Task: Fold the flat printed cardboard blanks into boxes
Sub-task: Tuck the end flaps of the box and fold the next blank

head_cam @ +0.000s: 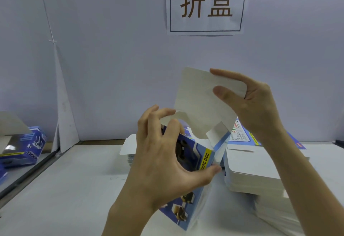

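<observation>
Box print mostly hidden behind left hand; blank stack cut off at right edge; label text unreadable, blurred.

The left hand grips the blue printed box; at two o'clock, the right hand pinches its white top flap.

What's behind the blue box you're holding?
Behind the blue box lies a stack of flat blanks on the table. The box and the left hand hide most of the stack.
</observation>
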